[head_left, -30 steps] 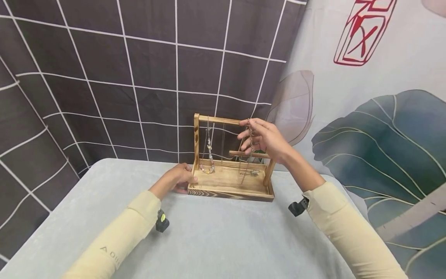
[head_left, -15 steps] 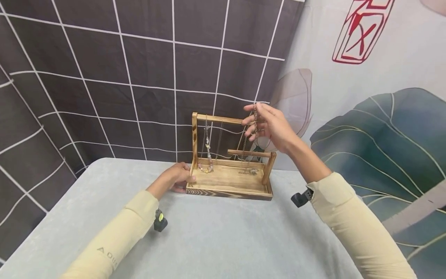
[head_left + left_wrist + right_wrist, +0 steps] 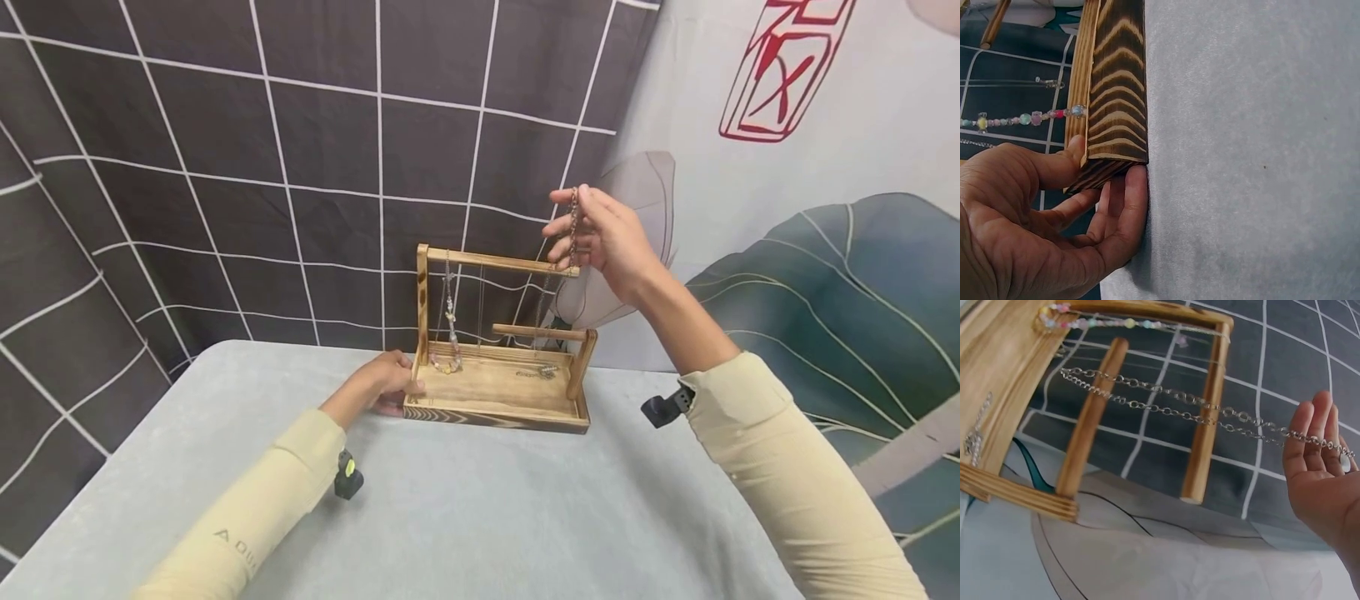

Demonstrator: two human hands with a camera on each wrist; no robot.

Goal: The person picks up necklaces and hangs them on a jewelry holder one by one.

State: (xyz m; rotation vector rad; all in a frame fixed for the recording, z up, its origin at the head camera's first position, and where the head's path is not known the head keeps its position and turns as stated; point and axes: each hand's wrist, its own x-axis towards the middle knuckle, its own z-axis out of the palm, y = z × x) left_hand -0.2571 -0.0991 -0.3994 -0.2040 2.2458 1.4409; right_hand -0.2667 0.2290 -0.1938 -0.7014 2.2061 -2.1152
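Note:
My left hand [image 3: 386, 379] grips the left end of a wooden jewelry stand [image 3: 495, 421], thumb inside the tray rim and fingers outside, as the left wrist view shows. Above the right end of the stand's upper bar [image 3: 495, 261], my right hand [image 3: 618, 246] pinches a silver chain necklace [image 3: 1172, 411] between thumb and forefinger, the other fingers spread. The necklace hangs as a long loop, crossing the upper and lower bars in the right wrist view. A beaded necklace [image 3: 452, 321] hangs at the upper bar's left, with a thin chain [image 3: 480, 308] beside it.
A small chain [image 3: 546, 372] lies bunched in the tray's right part. The shorter lower bar [image 3: 540, 332] juts left from the right post. Behind the grey-covered table [image 3: 465, 517] hang a dark grid curtain [image 3: 322, 142] and a leaf-printed cloth [image 3: 825, 308].
My right hand has risen and moved right, lifting the silver chain necklace higher above the stand. My left hand stays on the tray's left end.

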